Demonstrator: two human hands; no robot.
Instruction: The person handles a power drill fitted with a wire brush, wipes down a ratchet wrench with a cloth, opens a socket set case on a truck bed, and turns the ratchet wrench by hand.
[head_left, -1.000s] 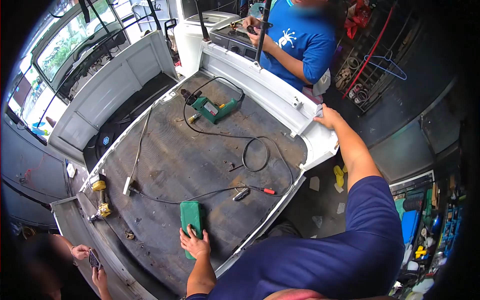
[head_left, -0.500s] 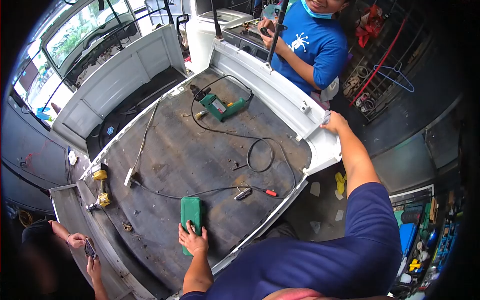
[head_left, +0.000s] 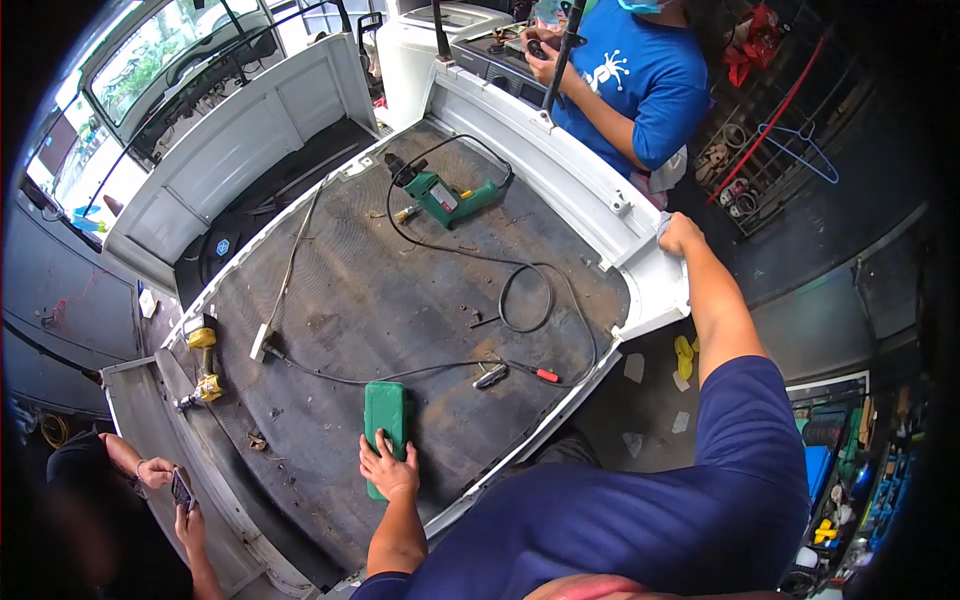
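I see left hand (head_left: 391, 470), fingers spread, atop green case (head_left: 385, 408) on cargo bed (head_left: 330, 290) | right hand (head_left: 682, 236) clutches grey rag (head_left: 663, 226) at white side panel (head_left: 545, 165) | Pushed forward, case could snag black power cord (head_left: 338, 379).

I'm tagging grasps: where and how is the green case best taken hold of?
Probably across its narrower width, around mid-length, from above and the wearer's side. The green case lies flat and oblong, its length running away from the wearer, so its long edges suit a pinch; the left hand rests on its near half.
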